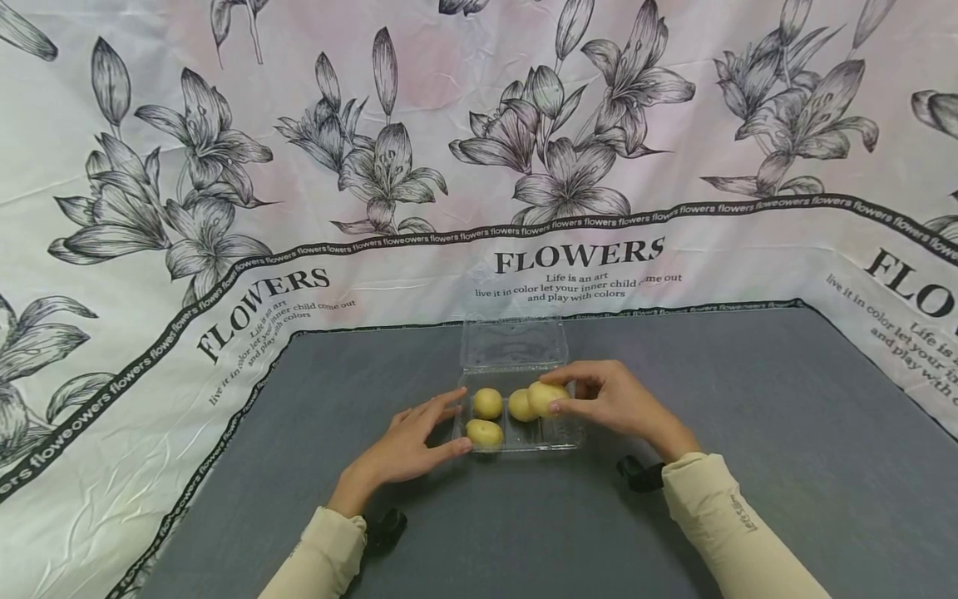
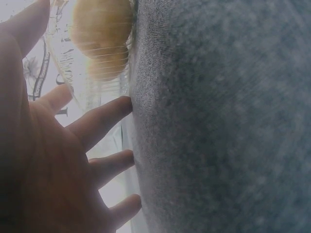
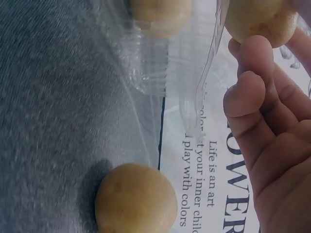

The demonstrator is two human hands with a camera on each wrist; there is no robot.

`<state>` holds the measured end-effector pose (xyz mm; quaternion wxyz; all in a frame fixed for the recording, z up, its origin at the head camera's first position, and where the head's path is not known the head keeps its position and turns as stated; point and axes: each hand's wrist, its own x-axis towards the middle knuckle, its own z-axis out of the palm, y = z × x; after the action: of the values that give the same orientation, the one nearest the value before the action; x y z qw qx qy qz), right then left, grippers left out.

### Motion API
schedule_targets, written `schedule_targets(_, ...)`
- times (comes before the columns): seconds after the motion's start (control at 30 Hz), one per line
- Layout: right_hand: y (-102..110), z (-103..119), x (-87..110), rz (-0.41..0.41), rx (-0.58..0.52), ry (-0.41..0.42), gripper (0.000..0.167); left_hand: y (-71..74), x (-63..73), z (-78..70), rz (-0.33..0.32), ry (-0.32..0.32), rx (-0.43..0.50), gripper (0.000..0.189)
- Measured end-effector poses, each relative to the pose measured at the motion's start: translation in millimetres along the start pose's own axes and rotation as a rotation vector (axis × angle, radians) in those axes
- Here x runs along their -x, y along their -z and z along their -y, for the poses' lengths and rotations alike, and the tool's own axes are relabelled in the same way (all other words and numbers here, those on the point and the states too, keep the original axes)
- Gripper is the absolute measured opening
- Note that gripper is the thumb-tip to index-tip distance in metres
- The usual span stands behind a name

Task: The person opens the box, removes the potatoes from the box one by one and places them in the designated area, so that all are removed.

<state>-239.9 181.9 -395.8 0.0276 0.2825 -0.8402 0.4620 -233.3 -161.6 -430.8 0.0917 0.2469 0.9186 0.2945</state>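
A clear plastic clamshell box lies open on the table, its lid tipped up at the back. Two potatoes sit along its left side, a rear one and a front one, and a third potato lies near the middle. Above the box's right part, my right hand pinches another potato between thumb and fingers. My left hand is at the box's left side with fingers spread; in the left wrist view its fingers reach along the wall.
One more potato rests on the grey table outside the box, seen in the right wrist view; the right hand hides it in the head view. A flower-printed cloth hangs behind the table. Black straps are at both wrists.
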Motion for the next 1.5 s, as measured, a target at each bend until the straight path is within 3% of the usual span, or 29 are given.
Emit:
schedule_targets(0.77,18.7,-16.7,17.8,-0.114,0.046,0.032,0.032,0.0,0.4,-1.2,-0.006,0.009,-0.003,0.081)
schedule_targets(1.5,39.6,-25.2,32.6,-0.197,0.059,-0.013,0.034,0.5,0.7,-1.2,-0.002,0.009,0.003,0.081)
